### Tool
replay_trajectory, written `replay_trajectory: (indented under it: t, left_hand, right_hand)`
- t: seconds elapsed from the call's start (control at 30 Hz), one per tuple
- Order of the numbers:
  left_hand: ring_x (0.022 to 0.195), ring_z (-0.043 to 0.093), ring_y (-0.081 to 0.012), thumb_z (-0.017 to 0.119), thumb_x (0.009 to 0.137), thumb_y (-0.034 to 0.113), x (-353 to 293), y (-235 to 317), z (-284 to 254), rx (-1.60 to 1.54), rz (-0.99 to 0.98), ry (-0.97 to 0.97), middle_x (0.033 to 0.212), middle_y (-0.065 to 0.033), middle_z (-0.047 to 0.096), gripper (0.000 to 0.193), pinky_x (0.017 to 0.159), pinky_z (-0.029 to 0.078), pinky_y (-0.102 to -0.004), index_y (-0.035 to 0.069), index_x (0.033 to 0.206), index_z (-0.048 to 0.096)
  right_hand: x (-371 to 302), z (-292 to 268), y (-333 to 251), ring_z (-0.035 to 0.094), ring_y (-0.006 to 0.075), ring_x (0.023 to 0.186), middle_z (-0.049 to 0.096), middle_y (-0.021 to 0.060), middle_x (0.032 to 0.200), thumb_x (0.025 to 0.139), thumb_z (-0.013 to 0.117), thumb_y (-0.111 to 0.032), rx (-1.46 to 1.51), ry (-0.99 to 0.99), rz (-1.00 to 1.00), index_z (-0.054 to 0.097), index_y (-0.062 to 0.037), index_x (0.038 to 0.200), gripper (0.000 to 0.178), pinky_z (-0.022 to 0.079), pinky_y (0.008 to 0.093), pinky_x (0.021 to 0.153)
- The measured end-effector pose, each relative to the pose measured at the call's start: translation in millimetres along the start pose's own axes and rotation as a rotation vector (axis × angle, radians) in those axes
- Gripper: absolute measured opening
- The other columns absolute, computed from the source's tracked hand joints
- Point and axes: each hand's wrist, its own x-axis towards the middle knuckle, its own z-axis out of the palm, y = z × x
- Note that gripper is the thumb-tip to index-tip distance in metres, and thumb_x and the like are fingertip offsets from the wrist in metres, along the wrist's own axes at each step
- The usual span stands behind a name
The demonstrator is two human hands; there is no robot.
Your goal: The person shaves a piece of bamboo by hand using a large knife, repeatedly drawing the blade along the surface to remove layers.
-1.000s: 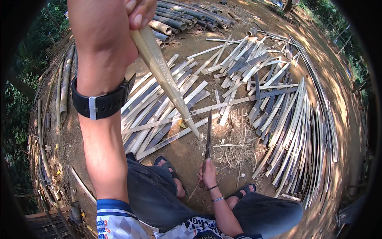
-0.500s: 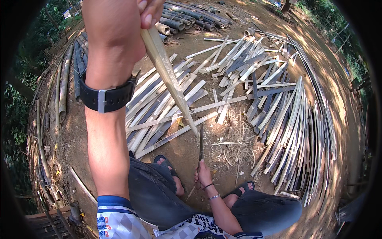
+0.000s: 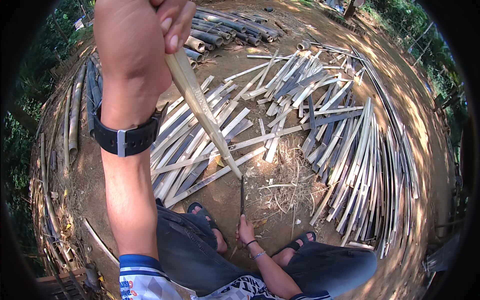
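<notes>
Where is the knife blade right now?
Low in the head view, the right hand holds the knife upright, tip meeting the lower end of the bamboo strip.

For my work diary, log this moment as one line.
left hand: grips bamboo strip upright | right hand: holds knife at strip's lower end | ground: split bamboo slats, shavings

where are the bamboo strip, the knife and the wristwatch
bamboo strip (image 3: pixel 202 107), head view, middle of its pale length
knife (image 3: pixel 242 192), head view, on the dark blade
wristwatch (image 3: pixel 127 137), head view, black strap near the buckle
</notes>
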Motion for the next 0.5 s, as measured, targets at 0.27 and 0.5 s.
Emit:
replay_trajectory:
  t: [0.27, 0.5]
  left_hand:
    - [0.026, 0.035, -0.0029, 0.056, 0.090, 0.029, 9, -20, -25, -0.059, 0.031, -0.079, 0.039, 0.0087, 0.037, 0.042, 0.023, 0.033, -0.0171, 0.016, 0.053, 0.042]
    - [0.026, 0.034, -0.0029, 0.056, 0.090, 0.029, -7, 2, 4, 0.013, -0.002, 0.020, 0.039, 0.0088, 0.037, 0.042, 0.023, 0.032, -0.0170, 0.017, 0.053, 0.042]
  right_hand:
    - [-60, -12, -100, 0.041, 0.0097, 0.038, 0.044, 0.0018, 0.055, 0.102, 0.034, -0.042, 0.295, -0.099, -0.502, 0.047, -0.0037, 0.089, 0.042, 0.036, 0.0251, 0.036]
    - [19, -26, 7, 0.045, 0.0161, 0.037, 0.044, 0.0037, 0.051, 0.096, 0.038, -0.056, -0.159, 0.006, -0.061, 0.047, -0.0055, 0.078, 0.054, 0.041, 0.0324, 0.037]
